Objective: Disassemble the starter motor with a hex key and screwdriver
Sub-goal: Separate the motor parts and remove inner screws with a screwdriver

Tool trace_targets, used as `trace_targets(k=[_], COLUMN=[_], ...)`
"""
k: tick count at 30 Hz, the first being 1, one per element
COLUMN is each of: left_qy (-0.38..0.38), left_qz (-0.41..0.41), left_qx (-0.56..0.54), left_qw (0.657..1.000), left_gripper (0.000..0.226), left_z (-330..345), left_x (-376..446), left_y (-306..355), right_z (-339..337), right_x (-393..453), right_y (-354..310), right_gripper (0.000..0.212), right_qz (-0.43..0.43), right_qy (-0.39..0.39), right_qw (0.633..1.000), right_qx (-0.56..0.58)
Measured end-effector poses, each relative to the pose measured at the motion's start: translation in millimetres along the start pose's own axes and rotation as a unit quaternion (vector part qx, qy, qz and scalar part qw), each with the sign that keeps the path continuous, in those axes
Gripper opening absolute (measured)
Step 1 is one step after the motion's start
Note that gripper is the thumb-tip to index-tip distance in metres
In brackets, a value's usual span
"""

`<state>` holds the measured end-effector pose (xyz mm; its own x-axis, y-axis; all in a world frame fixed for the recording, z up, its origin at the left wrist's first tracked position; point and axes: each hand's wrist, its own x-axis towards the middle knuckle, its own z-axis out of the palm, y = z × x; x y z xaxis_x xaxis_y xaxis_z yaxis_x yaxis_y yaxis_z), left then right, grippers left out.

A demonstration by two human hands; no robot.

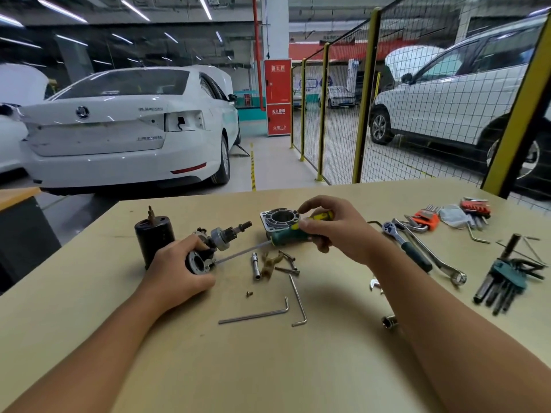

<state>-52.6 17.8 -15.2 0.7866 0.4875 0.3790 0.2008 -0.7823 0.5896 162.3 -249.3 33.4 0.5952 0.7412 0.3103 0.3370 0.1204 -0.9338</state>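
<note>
The left hand (176, 271) curls around the black-and-silver starter motor end piece (199, 261) on the tan wooden desk (179, 368); the right hand (337, 229) grips the green-and-yellow-handled screwdriver (286, 235), its tip touching that piece.

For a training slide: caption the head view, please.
Left hand steadies the armature; right hand drives a screwdriver into its end.

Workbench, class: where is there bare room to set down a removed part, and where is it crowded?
Bare patches: the near table between both forearms, below the two hex keys, and the far left corner behind the black motor housing. Crowded: around the screwdriver and loose bolts, and the right edge with the ratchet.
</note>
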Motion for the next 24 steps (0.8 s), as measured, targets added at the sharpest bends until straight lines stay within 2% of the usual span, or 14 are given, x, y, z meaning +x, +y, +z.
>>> trace_targets(k=[3, 5, 7, 10, 13, 18, 24], left_qy=[0.001, 0.001, 0.002, 0.007, 0.011, 0.011, -0.032], left_qz=[0.001, 0.001, 0.000, 0.000, 0.002, 0.003, 0.002], left_qx=[0.002, 0.001, -0.003, -0.006, -0.003, 0.002, -0.005], left_qw=[1.000, 1.000, 1.000, 1.000, 1.000, 1.000, 0.999], left_gripper=[0.040, 0.041, 0.041, 0.041, 0.040, 0.040, 0.050], left_z=[0, 0, 1, 1, 2, 1, -8], left_x=[0, 1, 1, 0, 0, 0, -1], left_y=[-1, -2, -2, -4, -4, -2, 1], right_z=[-2, 1, 1, -4, -5, -5, -20], right_x=[-1, -2, -2, -3, -5, -6, -3], right_y=[1, 0, -1, -3, -6, -2, -3], right_gripper=[0.037, 0.029, 0.031, 0.016, 0.031, 0.027, 0.025], right_qz=[-0.005, 0.024, 0.057, 0.042, 0.019, 0.053, 0.017], right_qy=[-0.032, -0.021, -0.009, -0.024, -0.035, -0.046, -0.011], right_qw=[0.999, 0.999, 0.997, 0.997, 0.998, 0.989, 0.997], right_qx=[0.014, -0.001, -0.053, -0.058, -0.056, -0.133, -0.081])
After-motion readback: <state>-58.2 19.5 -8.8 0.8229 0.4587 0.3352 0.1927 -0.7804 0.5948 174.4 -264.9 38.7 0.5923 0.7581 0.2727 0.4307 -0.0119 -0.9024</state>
